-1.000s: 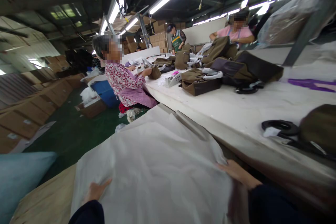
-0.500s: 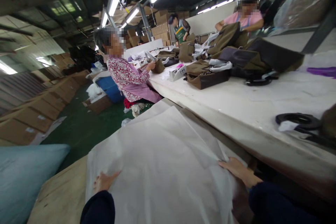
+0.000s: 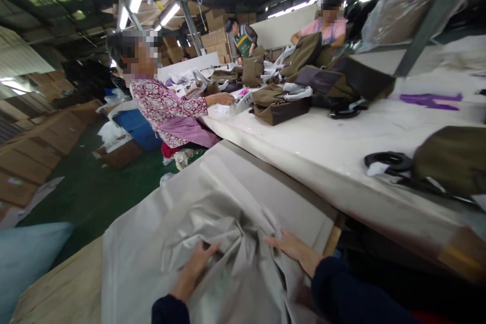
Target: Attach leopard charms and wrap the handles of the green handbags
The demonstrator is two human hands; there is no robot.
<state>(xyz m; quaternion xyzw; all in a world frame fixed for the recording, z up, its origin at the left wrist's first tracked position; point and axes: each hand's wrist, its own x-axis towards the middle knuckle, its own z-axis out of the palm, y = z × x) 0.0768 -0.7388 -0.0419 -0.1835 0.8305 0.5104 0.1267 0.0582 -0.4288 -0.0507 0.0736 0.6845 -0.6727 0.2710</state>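
Note:
A large sheet of pale grey material (image 3: 146, 243) lies over a low table, bunched into folds in front of me. My left hand (image 3: 196, 266) presses into the folds, its thumb and fingers closed on the sheet. On the right side of the bunch, my right hand (image 3: 291, 247) pinches the same sheet near a fold. The hands are a short distance apart, with gathered material between them. More smooth grey sheet (image 3: 273, 190) shows beneath and beyond the folds.
Olive and dark brown bags (image 3: 283, 106) stand on the long white table (image 3: 299, 136) at the right. A person in a red patterned top (image 3: 152, 104) sits at its near edge. Wooden board (image 3: 56, 283) and a pale blue bundle (image 3: 30, 250) are at the left.
Both hands have moved closer together, gathering the flat sheet into folds. The view has turned right. The seated person's hand has reached to the small white box.

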